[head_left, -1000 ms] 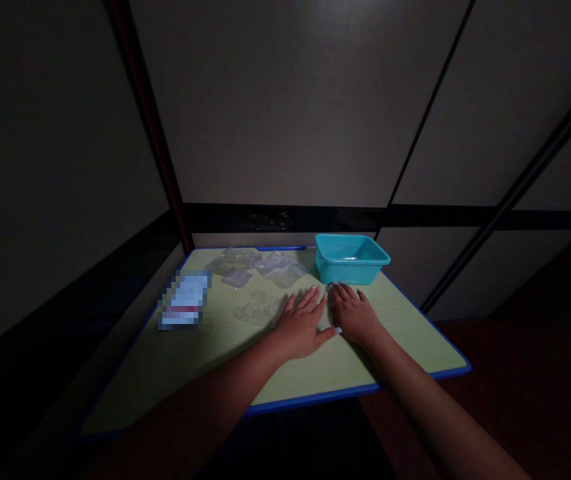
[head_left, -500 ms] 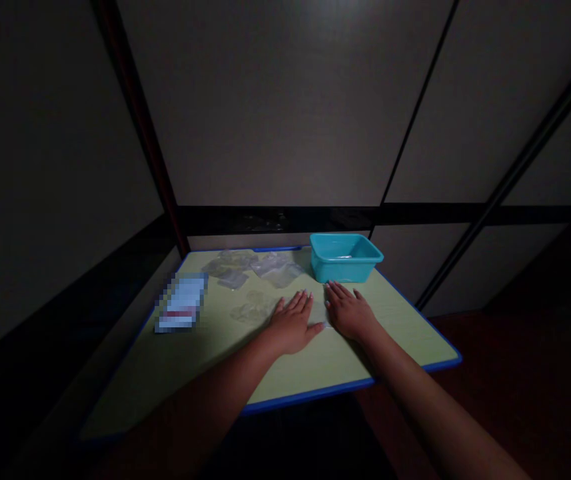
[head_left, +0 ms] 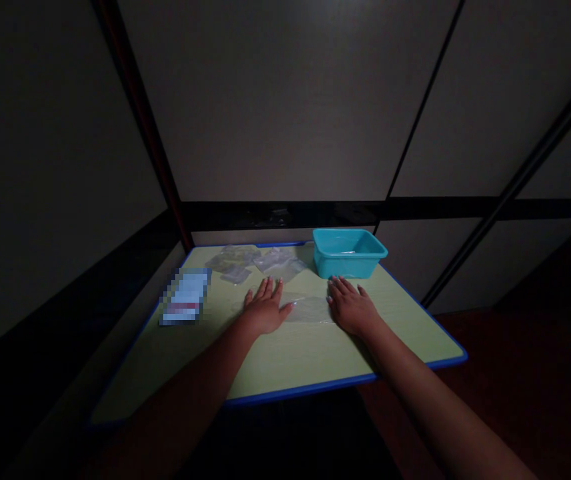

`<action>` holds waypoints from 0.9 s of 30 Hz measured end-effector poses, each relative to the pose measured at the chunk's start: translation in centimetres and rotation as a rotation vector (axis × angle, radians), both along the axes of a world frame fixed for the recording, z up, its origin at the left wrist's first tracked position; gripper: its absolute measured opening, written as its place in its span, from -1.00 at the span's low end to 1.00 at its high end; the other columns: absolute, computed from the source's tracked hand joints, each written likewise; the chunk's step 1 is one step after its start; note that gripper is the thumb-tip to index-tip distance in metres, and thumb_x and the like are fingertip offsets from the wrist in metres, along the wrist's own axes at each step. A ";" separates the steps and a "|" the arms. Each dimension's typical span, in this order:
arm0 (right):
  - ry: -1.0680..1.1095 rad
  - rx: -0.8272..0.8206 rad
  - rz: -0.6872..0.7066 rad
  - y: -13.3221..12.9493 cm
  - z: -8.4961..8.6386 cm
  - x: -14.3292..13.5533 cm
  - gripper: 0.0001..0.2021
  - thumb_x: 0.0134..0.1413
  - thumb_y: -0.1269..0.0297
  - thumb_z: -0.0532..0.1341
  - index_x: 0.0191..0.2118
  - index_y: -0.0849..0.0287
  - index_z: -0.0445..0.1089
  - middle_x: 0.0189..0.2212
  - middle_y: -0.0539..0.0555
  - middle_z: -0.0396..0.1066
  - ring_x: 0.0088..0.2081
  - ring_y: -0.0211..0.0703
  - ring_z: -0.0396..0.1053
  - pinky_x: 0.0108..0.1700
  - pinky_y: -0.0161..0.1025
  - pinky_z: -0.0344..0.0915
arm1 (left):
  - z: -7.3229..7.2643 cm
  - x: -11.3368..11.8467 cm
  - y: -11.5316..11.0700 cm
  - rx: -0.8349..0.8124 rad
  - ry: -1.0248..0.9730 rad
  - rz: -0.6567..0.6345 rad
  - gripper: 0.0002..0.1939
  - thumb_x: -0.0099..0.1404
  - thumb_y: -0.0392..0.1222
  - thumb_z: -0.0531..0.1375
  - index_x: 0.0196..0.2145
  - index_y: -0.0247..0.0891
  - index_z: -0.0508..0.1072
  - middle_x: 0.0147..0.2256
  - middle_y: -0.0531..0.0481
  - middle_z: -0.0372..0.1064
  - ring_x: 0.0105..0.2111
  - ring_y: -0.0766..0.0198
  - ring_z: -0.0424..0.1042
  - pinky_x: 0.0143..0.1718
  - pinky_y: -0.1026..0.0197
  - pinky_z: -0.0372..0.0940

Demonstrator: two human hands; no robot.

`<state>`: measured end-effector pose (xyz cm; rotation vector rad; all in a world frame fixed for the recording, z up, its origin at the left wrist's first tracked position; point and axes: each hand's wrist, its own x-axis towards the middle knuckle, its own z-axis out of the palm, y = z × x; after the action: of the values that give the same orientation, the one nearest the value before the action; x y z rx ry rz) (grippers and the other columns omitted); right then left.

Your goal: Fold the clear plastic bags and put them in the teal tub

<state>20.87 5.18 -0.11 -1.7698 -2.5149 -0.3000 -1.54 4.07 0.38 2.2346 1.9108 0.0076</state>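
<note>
A clear plastic bag [head_left: 309,310] lies flat on the pale green table between my two hands. My left hand [head_left: 265,310] is spread palm down over the bag's left part, fingers pointing away from me. At the bag's right end, my right hand [head_left: 352,310] rests palm down with its fingers stretched out, just in front of the turquoise basket. Neither hand grips anything. More clear plastic bags lie behind my left hand, one group [head_left: 235,261] at the back left and another [head_left: 280,263] nearer the middle.
The turquoise basket [head_left: 349,265] stands at the table's back right, with something small and pale inside. A blurred white and blue item [head_left: 186,297] lies near the left edge. The table [head_left: 305,360] has a blue rim and stands against wall panels.
My left hand has slid left across the plastic bag, away from my right hand, and more of the bag shows between them. My right hand has stayed nearly in place. The view has shifted slightly.
</note>
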 end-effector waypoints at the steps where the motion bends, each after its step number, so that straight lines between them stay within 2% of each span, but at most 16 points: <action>1: 0.004 -0.002 0.000 0.0 0.0 0.0 -0.50 0.24 0.22 -0.17 0.24 0.28 0.03 0.28 0.19 -0.10 0.27 -0.01 -0.12 0.16 0.14 -0.02 | 0.0 -0.4 0.1 -0.006 0.005 0.027 -0.24 0.31 0.24 -0.24 0.30 -0.23 -0.29 0.30 -0.22 -0.50 0.28 0.00 -0.44 0.14 -0.29 -0.23; 5: 0.025 -0.009 0.002 0.1 -0.1 0.1 -0.50 0.24 0.22 -0.17 0.24 0.28 0.03 0.28 0.19 -0.10 0.27 -0.02 -0.13 0.16 0.11 -0.03 | -0.1 -2.0 0.3 -0.029 0.019 0.142 -0.24 0.28 0.31 -0.25 0.30 -0.11 -0.32 0.30 -0.20 -0.54 0.27 -0.07 -0.50 0.10 -0.37 -0.23; 9: 0.044 -0.007 0.005 0.0 0.1 -0.1 -0.50 0.24 0.22 -0.17 0.24 0.31 0.03 0.28 0.21 -0.09 0.27 -0.02 -0.13 0.16 0.11 -0.03 | 0.2 -2.6 0.6 -0.055 0.009 0.209 -0.22 0.26 0.32 -0.25 0.30 -0.12 -0.33 0.30 -0.21 -0.54 0.27 -0.10 -0.50 0.09 -0.39 -0.22; 12: 0.059 -0.003 0.001 0.0 0.1 -0.1 -0.50 0.24 0.22 -0.16 0.23 0.31 0.04 0.27 0.21 -0.06 0.27 -0.01 -0.11 0.17 0.15 -0.07 | 0.6 -2.3 0.7 0.085 0.007 0.206 -0.23 0.30 0.25 -0.19 0.31 -0.21 -0.30 0.30 -0.27 -0.50 0.28 -0.06 -0.46 0.12 -0.34 -0.21; 15: 0.074 0.004 -0.009 0.0 0.0 -0.2 -0.50 0.23 0.21 -0.15 0.23 0.29 0.04 0.26 0.22 -0.04 0.26 0.00 -0.10 0.18 0.19 -0.13 | 1.0 -1.4 0.3 0.244 -0.011 0.034 -0.28 0.33 0.16 -0.14 0.30 -0.24 -0.23 0.30 -0.22 -0.44 0.29 0.04 -0.43 0.17 -0.22 -0.21; 18: 0.089 0.020 -0.015 0.0 -0.1 -0.2 -0.50 0.22 0.19 -0.13 0.22 0.28 0.06 0.25 0.24 -0.01 0.24 0.03 -0.07 0.17 0.21 -0.14 | 0.9 -0.3 -0.1 0.241 -0.035 -0.239 -0.34 0.34 0.10 -0.09 0.29 -0.17 -0.17 0.31 -0.10 -0.36 0.29 0.15 -0.38 0.20 -0.12 -0.25; 20: 0.100 0.031 -0.018 0.0 -0.1 -0.2 -0.50 0.22 0.19 -0.12 0.21 0.28 0.09 0.24 0.25 0.01 0.23 0.05 -0.04 0.16 0.22 -0.14 | 0.6 0.3 -0.3 0.212 -0.034 -0.341 -0.37 0.34 0.07 -0.09 0.29 -0.15 -0.14 0.30 -0.08 -0.31 0.29 0.18 -0.33 0.21 -0.09 -0.27; 22: 0.111 0.045 -0.015 -0.1 0.0 -0.1 -0.51 0.22 0.19 -0.11 0.20 0.29 0.11 0.23 0.26 0.04 0.22 0.05 -0.02 0.17 0.24 -0.17 | 0.3 0.6 -0.4 0.190 -0.025 -0.367 -0.39 0.35 0.06 -0.10 0.28 -0.18 -0.10 0.30 -0.10 -0.26 0.29 0.19 -0.28 0.21 -0.08 -0.24; 27: 0.155 0.120 -0.012 -0.5 0.9 -0.2 -0.53 0.25 0.19 -0.14 0.19 0.26 0.11 0.22 0.27 0.07 0.23 0.03 -0.05 0.19 0.27 -0.31 | 0.1 0.5 -0.4 0.100 -0.012 -0.313 -0.39 0.35 0.08 -0.14 0.27 -0.22 -0.07 0.29 -0.12 -0.24 0.28 0.16 -0.23 0.20 -0.12 -0.19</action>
<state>20.71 4.68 0.82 -1.6938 -2.3304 -0.2955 -1.06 3.68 0.44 2.5692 1.5668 0.0718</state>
